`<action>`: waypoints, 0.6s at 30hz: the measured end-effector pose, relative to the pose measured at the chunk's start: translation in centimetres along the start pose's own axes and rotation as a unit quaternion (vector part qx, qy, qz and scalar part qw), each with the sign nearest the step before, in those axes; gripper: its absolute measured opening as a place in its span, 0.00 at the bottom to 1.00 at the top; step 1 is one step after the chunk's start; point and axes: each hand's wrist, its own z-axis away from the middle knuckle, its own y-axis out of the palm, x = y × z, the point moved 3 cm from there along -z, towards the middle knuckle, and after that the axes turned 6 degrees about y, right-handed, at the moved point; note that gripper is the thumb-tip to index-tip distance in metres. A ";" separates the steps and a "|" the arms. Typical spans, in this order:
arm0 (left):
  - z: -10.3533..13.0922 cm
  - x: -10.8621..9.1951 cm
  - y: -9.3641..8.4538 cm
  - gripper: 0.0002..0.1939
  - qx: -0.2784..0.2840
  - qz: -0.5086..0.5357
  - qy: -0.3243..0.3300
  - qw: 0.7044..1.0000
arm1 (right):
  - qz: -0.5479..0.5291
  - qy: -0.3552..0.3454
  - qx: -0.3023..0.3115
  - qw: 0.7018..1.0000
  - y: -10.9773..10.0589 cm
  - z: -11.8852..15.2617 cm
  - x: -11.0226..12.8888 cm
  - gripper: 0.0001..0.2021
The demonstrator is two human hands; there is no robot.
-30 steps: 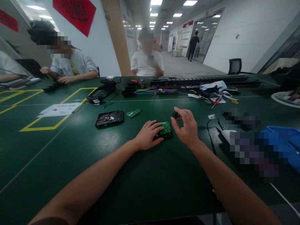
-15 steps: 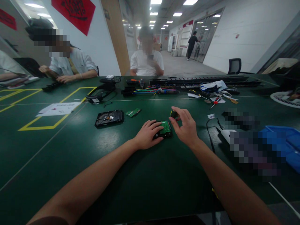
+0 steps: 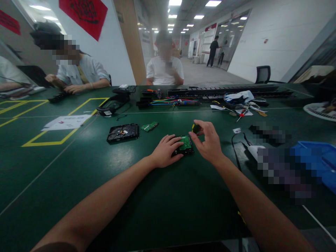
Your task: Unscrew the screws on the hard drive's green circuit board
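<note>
My left hand [image 3: 168, 151] steadies a hard drive [image 3: 187, 151], its fingers across the top and its thumb along the near edge. The drive lies on the table with its green circuit board facing up. Just over its right end, my right hand [image 3: 208, 142] pinches a short yellow-and-black screwdriver handle [image 3: 194, 128] between thumb and fingers. The screwdriver's tip cannot be made out. Left of my hands lies a second hard drive [image 3: 123, 133], black, with a loose green circuit board [image 3: 149, 126] beside it.
Wires and tools [image 3: 173, 102] line the back of the green table [image 3: 147, 210]. A red screwdriver [image 3: 242, 114] lies right of them. At right are a cable [image 3: 236, 155] and a blue tray [image 3: 315, 157]. People sit across the table and at far left.
The screwdriver handle has turned slightly in my right fingers, showing more yellow. Both hands stay in nearly the same place. A person in the background has shifted a little.
</note>
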 end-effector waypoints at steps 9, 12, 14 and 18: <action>0.1 0.0 -0.1 0.30 0.003 -0.003 -0.001 1.000 | 0.008 0.003 -0.012 1.000 0.0 0.0 -0.4 0.23; 0.1 0.0 0.0 0.30 0.003 -0.002 0.000 1.000 | 0.008 0.011 -0.006 1.000 0.2 0.1 -0.5 0.24; 0.2 0.1 0.1 0.30 0.003 -0.003 0.002 1.000 | 0.009 0.013 -0.006 1.000 0.3 0.2 -0.6 0.24; 0.2 0.3 0.3 0.30 -0.001 -0.003 0.005 1.000 | 0.008 0.020 -0.010 1.000 0.3 0.3 -0.6 0.24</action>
